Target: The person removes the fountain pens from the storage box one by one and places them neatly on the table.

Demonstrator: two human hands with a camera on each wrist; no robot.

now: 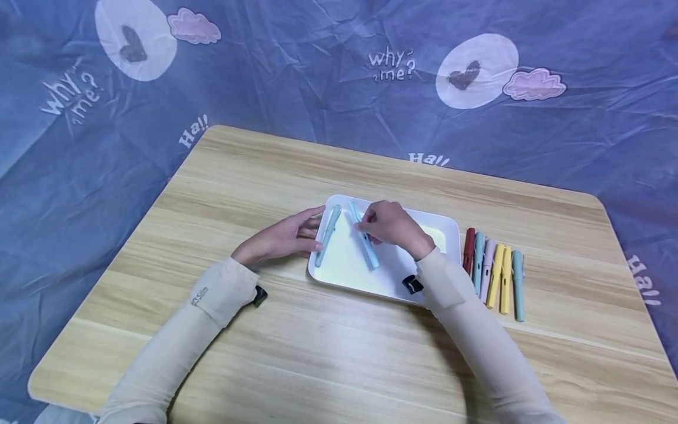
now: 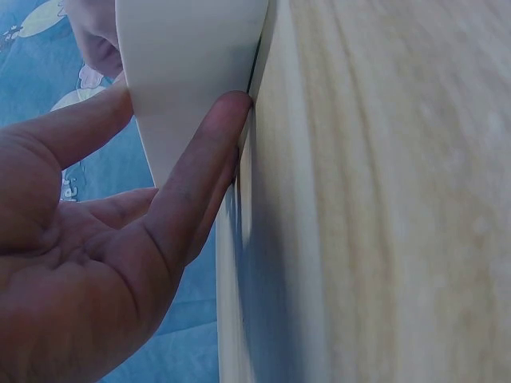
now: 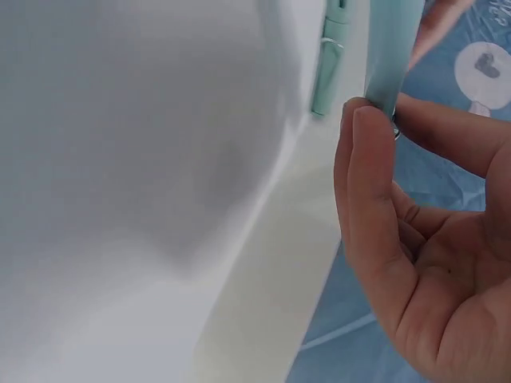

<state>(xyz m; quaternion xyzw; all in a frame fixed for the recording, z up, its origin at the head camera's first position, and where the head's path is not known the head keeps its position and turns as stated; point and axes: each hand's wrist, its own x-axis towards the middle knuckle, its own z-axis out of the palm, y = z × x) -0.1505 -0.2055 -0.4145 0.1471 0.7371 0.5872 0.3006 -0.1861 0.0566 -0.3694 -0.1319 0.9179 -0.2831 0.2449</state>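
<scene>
A white tray lies on the table, and my left hand holds its left end, thumb at the rim and fingers against the outer wall. Inside, my right hand pinches a light blue pen between thumb and fingertips. The right wrist view shows this pen close up, its upper part out of frame. A pale green pen lies along the tray's left side, apart from the held one. The right forearm hides part of the tray's right half.
Right of the tray, several pens lie side by side: a dark red pen, a blue one, a lilac one, yellow pens and a teal pen. Patterned blue cloth hangs behind the wooden table.
</scene>
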